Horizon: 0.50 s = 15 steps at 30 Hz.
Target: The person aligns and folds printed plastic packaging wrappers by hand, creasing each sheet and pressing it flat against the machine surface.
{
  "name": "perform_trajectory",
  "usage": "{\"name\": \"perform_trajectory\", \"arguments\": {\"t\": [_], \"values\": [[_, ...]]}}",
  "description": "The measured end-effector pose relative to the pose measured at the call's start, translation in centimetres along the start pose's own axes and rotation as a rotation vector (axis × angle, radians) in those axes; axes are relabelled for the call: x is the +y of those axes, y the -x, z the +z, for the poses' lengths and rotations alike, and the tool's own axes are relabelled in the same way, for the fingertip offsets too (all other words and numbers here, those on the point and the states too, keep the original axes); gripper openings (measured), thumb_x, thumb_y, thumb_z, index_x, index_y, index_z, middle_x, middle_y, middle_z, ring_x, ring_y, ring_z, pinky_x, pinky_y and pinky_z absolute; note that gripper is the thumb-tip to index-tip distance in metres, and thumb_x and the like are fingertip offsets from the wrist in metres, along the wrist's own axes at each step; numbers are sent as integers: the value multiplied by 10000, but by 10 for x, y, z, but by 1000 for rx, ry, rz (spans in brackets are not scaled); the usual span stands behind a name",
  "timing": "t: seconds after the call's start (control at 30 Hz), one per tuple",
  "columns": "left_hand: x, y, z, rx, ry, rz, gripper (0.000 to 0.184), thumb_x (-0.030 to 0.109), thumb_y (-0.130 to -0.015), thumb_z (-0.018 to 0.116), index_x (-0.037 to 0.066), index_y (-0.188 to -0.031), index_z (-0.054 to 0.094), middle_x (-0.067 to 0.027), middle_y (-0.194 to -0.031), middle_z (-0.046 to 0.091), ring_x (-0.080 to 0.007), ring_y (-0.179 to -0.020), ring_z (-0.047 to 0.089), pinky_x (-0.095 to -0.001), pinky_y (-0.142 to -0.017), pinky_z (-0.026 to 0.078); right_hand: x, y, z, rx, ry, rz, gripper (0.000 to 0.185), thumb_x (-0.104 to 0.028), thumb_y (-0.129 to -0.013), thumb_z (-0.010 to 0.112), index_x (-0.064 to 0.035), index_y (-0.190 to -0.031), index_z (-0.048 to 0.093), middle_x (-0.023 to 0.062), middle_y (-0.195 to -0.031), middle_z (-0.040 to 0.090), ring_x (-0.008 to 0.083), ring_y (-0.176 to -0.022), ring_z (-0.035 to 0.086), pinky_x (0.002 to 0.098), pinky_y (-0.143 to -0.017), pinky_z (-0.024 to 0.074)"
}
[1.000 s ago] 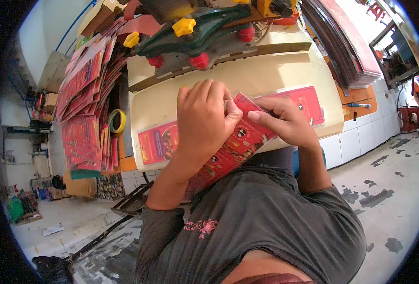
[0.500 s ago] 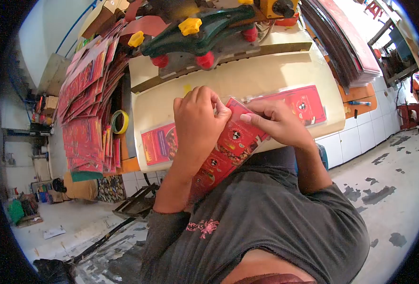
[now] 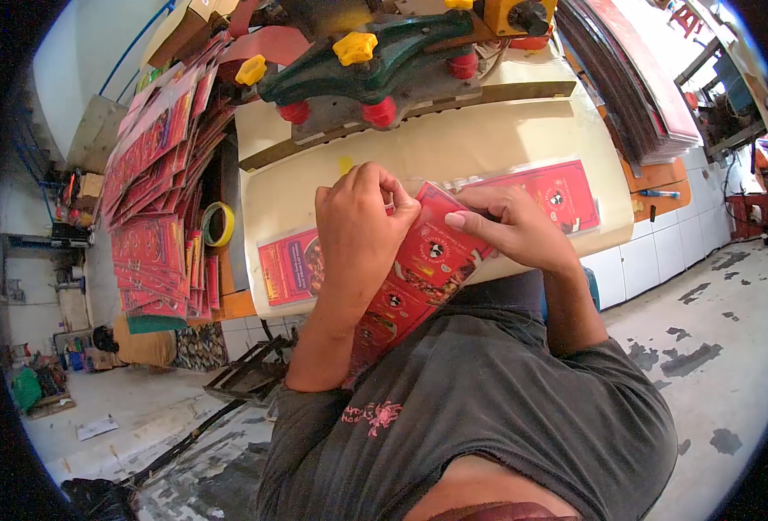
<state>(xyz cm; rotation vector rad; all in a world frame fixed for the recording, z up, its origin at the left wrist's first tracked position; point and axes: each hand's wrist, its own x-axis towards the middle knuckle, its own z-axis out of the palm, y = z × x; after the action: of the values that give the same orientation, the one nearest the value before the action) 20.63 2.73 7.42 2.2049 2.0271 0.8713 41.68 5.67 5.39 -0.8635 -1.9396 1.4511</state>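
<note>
A long red printed sheet with a clear plastic border, looking like a laminated menu (image 3: 436, 252), slants up from my lap over the front edge of the table. My left hand (image 3: 362, 221) pinches its upper left edge between thumb and bent forefinger; the fingertips are partly hidden. On the other side my right hand (image 3: 523, 227) grips the sheet's upper right edge, thumb on the printed face and fingers behind. Beneath both hands lies another red printed sheet, its left part (image 3: 290, 267) and right part (image 3: 557, 198) showing on the cream-covered tabletop (image 3: 453, 152).
Past the hands, a metal straightedge (image 3: 523, 90) runs below a dark green clamp (image 3: 375, 65) with yellow knobs. Piled red sheets (image 3: 154, 182) stand at the left beside a yellow tape roll (image 3: 218, 224). Tall stacked boards (image 3: 631, 82) and a blue pen (image 3: 659, 190) are at the right.
My right thumb has shifted slightly along the menu's edge, and the upper end of the menu shows a little more between my hands. Both hands keep their hold.
</note>
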Motion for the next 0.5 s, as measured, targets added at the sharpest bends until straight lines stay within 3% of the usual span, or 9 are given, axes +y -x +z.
{"name": "perform_trajectory", "arguments": {"t": [0.1,0.2,0.27,0.3,0.37,0.4,0.43,0.5], "values": [[-5,-1,5,-7,39,-23,154,137,-751,709,89,-816,578,-40,-740,631,-249,-732,625,-418,-749,419,1,0,-2,-9,53,-14,301,-271,-960,613,28,-929,635,165,-754,577,234,-691,561,357,-665,448],[-30,-3,-3,76,-141,-82,175,141,-742,714,64,-832,584,-66,-746,634,-253,-737,631,-395,-745,442,-1,12,-7,33,59,-112,280,-256,-957,626,22,-974,659,134,-779,619,187,-734,590,334,-676,462],[-51,-5,-30,21,-24,-319,154,143,-827,675,27,-862,580,-96,-797,667,-231,-765,654,-371,-753,479,-13,27,-22,116,-153,12,253,-212,-949,663,37,-988,679,6,-795,635,59,-742,557,241,-645,448],[-53,-2,-35,15,-24,-309,154,143,-827,675,27,-862,580,-96,-797,667,-231,-765,654,-371,-753,479,-11,31,-29,127,-156,13,253,-212,-949,663,37,-988,679,6,-795,635,59,-742,557,241,-645,448],[-54,11,-43,18,710,-360,158,147,-938,577,4,-872,562,-136,-897,701,-226,-814,674,-363,-786,504,-8,37,-43,66,-246,164,256,-208,-959,647,19,-1067,696,18,-879,679,89,-810,605,264,-710,489],[-60,16,-42,40,980,-357,192,176,-999,495,10,-919,553,-168,-961,702,-234,-831,670,-403,-817,520,-7,38,-41,151,-241,116,271,-220,-953,654,35,-1034,699,11,-859,672,85,-772,600,254,-704,486],[-61,22,-41,39,979,-355,192,176,-999,495,10,-919,553,-168,-961,702,-234,-831,670,-403,-817,520,-7,39,-43,153,-243,114,271,-220,-953,654,35,-1034,699,11,-859,672,85,-772,600,254,-704,486],[-57,33,-40,150,1491,-517,180,206,-987,513,32,-969,553,-179,-979,701,-236,-815,661,-403,-826,530,-6,44,-49,281,-185,109,277,-216,-935,668,49,-1008,701,17,-842,676,81,-772,598,247,-691,473]]}}
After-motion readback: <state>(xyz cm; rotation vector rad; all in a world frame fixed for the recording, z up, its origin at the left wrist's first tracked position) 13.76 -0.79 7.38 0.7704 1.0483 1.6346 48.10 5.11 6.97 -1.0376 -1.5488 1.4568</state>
